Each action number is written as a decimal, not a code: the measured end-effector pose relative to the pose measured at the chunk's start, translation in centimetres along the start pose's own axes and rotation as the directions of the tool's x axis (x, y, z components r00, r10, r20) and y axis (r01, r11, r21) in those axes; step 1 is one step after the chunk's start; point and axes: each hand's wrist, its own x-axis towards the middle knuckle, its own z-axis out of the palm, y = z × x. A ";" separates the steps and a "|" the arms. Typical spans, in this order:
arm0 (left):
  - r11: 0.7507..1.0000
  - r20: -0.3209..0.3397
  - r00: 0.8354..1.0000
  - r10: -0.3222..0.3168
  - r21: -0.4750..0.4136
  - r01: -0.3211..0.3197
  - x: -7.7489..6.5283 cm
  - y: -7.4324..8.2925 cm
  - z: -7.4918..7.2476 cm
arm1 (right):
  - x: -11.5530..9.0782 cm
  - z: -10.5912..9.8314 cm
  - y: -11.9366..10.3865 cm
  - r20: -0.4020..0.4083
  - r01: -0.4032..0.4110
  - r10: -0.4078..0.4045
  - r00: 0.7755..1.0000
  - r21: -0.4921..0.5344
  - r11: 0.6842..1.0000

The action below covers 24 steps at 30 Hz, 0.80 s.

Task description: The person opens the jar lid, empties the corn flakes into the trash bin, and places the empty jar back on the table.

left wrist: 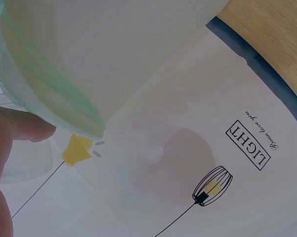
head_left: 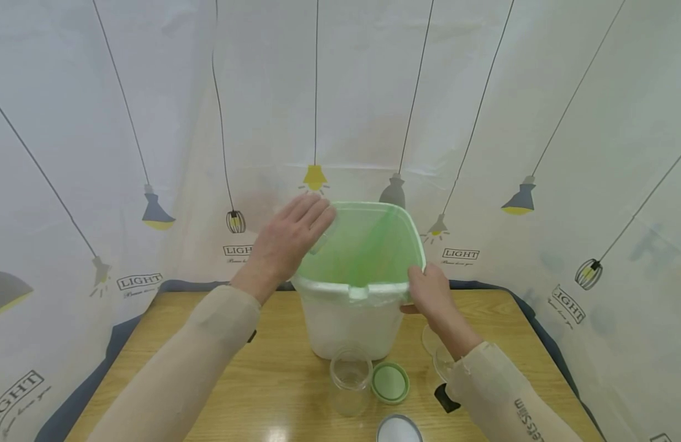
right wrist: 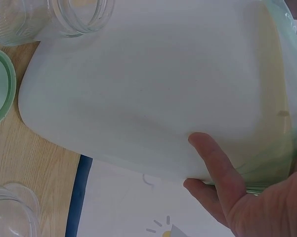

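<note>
A white bin [head_left: 351, 322] lined with a thin green bag [head_left: 368, 245] stands on the table, its mouth tilted toward me. At its right rim, my right hand [head_left: 430, 291] grips the edge and the liner; two fingers [right wrist: 215, 163] lie along the outer wall in the right wrist view. My left hand [head_left: 296, 236] is over the left rim, back of the hand up. Beneath it a clear container [left wrist: 27, 160] partly shows beside the thumb in the left wrist view; the hand holds it, though most of it is hidden.
In front of the bin are a clear jar [head_left: 351, 393], a green-rimmed lid [head_left: 390, 382] and a grey-rimmed white disc [head_left: 399, 430]. Another clear jar [right wrist: 12, 217] is partly behind my right sleeve, near a clear disc [head_left: 430, 337]. A lamp-printed curtain [head_left: 274, 92] surrounds the table.
</note>
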 end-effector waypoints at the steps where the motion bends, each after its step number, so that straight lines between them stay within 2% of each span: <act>1: 1.000 -0.005 1.000 0.012 0.006 -0.012 0.0 0.0 0.0 | 0.0 0.0 0.0 -0.002 0.001 -0.001 1.000 -0.002 1.000; 10: 0.996 -0.003 0.998 0.061 0.059 -0.061 0.1 -0.2 -0.1 | -0.1 -0.1 0.0 0.000 0.001 -0.001 1.000 -0.004 1.000; 12: 0.995 -0.023 0.997 0.068 0.069 -0.067 0.1 -0.2 -0.2 | -0.1 -0.1 -0.1 -0.001 0.000 0.000 1.000 -0.003 1.000; 16: 0.998 -0.101 0.994 0.042 0.048 -0.037 0.3 -0.3 -0.2 | -0.1 -0.1 -0.1 -0.001 -0.006 0.006 1.000 0.000 1.000; 19: 0.999 -0.130 0.991 0.025 0.036 -0.020 0.3 -0.3 -0.2 | -0.1 -0.1 -0.1 0.000 -0.011 0.011 1.000 0.005 1.000; 21: 0.999 -0.126 0.992 0.019 0.041 -0.013 0.2 -0.4 -0.2 | 0.0 -0.1 -0.1 0.002 -0.015 0.015 1.000 0.008 1.000; 24: 0.997 -0.103 0.994 0.047 0.062 -0.041 0.1 -0.6 -0.2 | 0.0 -0.1 0.0 0.003 -0.018 0.018 1.000 0.010 1.000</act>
